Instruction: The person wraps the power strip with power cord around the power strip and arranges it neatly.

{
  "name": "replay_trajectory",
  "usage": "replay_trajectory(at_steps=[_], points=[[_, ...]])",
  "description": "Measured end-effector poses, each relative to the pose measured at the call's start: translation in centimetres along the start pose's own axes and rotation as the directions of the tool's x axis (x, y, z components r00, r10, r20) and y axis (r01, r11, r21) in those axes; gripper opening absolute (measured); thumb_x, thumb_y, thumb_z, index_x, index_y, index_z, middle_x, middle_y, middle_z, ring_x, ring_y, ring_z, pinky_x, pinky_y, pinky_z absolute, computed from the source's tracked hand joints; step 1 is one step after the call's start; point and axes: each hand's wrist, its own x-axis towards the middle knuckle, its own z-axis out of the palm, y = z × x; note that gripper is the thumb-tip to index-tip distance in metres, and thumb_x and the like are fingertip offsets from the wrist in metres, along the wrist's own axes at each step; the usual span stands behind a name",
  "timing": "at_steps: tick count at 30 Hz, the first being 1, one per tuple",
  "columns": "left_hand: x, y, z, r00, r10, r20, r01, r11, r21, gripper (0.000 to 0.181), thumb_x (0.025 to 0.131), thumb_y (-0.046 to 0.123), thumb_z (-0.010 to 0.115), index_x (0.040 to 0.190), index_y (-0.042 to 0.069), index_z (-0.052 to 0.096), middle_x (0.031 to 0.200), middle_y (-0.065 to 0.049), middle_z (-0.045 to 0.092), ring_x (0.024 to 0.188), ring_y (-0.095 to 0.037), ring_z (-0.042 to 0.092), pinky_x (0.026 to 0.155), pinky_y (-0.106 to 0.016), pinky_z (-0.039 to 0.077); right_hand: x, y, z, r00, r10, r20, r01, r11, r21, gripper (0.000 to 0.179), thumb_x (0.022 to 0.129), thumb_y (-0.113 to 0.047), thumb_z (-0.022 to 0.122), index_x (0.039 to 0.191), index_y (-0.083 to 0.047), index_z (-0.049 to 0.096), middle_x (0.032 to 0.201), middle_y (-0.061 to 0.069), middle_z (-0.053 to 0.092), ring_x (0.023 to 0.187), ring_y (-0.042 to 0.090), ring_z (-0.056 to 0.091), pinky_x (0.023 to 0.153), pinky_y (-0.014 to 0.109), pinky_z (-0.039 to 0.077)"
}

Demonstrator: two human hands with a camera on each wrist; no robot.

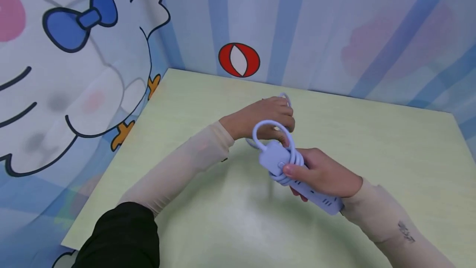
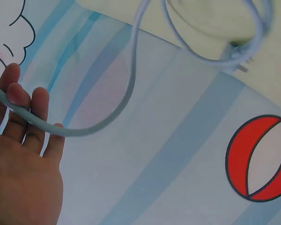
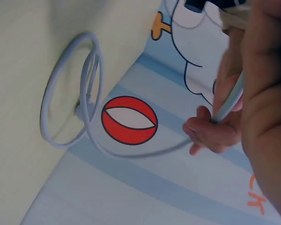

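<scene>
Nearest to me, my right hand (image 1: 323, 173) holds the pale blue power strip (image 1: 297, 177) above the bench (image 1: 390, 156), my fingers (image 1: 293, 171) curled round its body and pressing down on several turns of cord (image 1: 288, 158) already wrapped about it. By my reckoning the winding is well along: the strip wears a neat bundle of loops near its cord end, and one more loop arches up just above it.

A little farther out, my left hand (image 1: 260, 117) carries the free length of the cord. In the left wrist view the cord lies across my fingers (image 2: 23, 110), which look fairly straight there, while the right wrist view shows them bent round it, so I judge a light pinch rather than a firm grip.

Beyond that hand the loose tail trails off in a couple of slack coils over the bench, ending in the plug (image 2: 236, 58), which hangs unwrapped. That remainder is what is left: the last stretch and the plug are not yet gathered onto the bundle.

Farthest away stands the striped wall with its red ball print (image 1: 239, 60).
</scene>
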Motion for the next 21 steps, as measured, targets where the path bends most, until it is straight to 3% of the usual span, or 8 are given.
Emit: replay_trajectory(at_steps=[2, 4, 6, 9, 16, 19, 21], points=[[0.3, 0.3, -0.3, 1.0, 0.028, 0.015, -0.029, 0.996, 0.086, 0.028, 0.105, 0.038, 0.082, 0.11, 0.011, 0.08, 0.107, -0.005, 0.078, 0.112, -0.027, 0.063, 0.117, -0.04, 0.048, 0.4, 0.0, 0.5, 0.999, 0.049, -0.005, -0.05, 0.997, -0.051, 0.029, 0.117, -0.025, 0.061, 0.118, 0.003, 0.065, 0.084, 0.007, 0.07, 0.061, 0.016, 0.065, 0.055, 0.037, 0.059], [0.6, 0.6, -0.5, 0.999, 0.018, 0.046, -0.025, 0.989, 0.148, 0.03, 0.103, 0.039, 0.083, 0.11, 0.011, 0.08, 0.108, -0.004, 0.078, 0.115, -0.027, 0.064, 0.126, -0.041, 0.044, 0.7, 0.2, 1.0, 0.998, 0.069, -0.01, -0.069, 0.991, -0.114, 0.028, 0.115, -0.025, 0.063, 0.123, 0.002, 0.062, 0.088, 0.006, 0.071, 0.063, 0.015, 0.065, 0.055, 0.036, 0.059], [0.9, 0.9, -0.7, 0.997, 0.003, 0.074, -0.018, 0.978, 0.206, 0.032, 0.102, 0.041, 0.085, 0.11, 0.011, 0.08, 0.107, -0.004, 0.077, 0.116, -0.028, 0.064, 0.132, -0.041, 0.039, 1.2, 0.5, 1.5, 0.998, 0.051, -0.021, -0.054, 0.978, -0.201, 0.029, 0.114, -0.026, 0.066, 0.125, 0.0, 0.057, 0.091, 0.003, 0.072, 0.067, 0.012, 0.064, 0.059, 0.033, 0.057], [1.3, 1.4, -1.0, 0.995, -0.012, 0.094, -0.016, 0.954, 0.298, 0.034, 0.099, 0.044, 0.086, 0.109, 0.012, 0.081, 0.104, -0.003, 0.078, 0.112, -0.027, 0.066, 0.133, -0.041, 0.038, 1.7, 1.0, 2.0, 0.999, 0.015, -0.035, -0.025, 0.951, -0.307, 0.035, 0.112, -0.027, 0.071, 0.124, -0.004, 0.049, 0.092, 0.002, 0.071, 0.07, 0.008, 0.062, 0.064, 0.029, 0.054], [1.6, 2.9, -2.2, 0.993, -0.02, 0.119, -0.033, 0.901, 0.432, 0.04, 0.099, 0.055, 0.084, 0.11, 0.016, 0.082, 0.097, 0.0, 0.081, 0.094, -0.021, 0.073, 0.095, -0.038, 0.052, 2.2, 1.4, 2.2, 1.0, 0.011, -0.011, -0.014, 0.927, -0.374, 0.043, 0.111, -0.034, 0.072, 0.125, -0.007, 0.041, 0.089, 0.001, 0.069, 0.071, 0.007, 0.06, 0.066, 0.027, 0.052], [1.4, 3.7, -2.8, 0.991, -0.043, 0.127, -0.016, 0.901, 0.433, 0.036, 0.102, 0.051, 0.082, 0.112, 0.016, 0.081, 0.095, 0.0, 0.079, 0.082, -0.018, 0.072, 0.08, -0.034, 0.056, 2.2, 1.6, 1.9, 1.0, 0.029, -0.011, -0.031, 0.921, -0.387, 0.04, 0.112, -0.034, 0.072, 0.124, -0.009, 0.043, 0.085, -0.001, 0.065, 0.068, 0.008, 0.058, 0.065, 0.027, 0.05], [1.2, 4.2, -3.2, 0.989, -0.072, 0.132, 0.013, 0.915, 0.404, 0.031, 0.105, 0.044, 0.081, 0.115, 0.015, 0.079, 0.096, 0.0, 0.078, 0.077, -0.016, 0.07, 0.071, -0.033, 0.055, 2.2, 1.9, 1.6, 0.999, 0.045, -0.028, -0.052, 0.922, -0.384, 0.038, 0.112, -0.034, 0.071, 0.125, -0.009, 0.045, 0.084, -0.001, 0.062, 0.068, 0.009, 0.057, 0.065, 0.028, 0.049]])
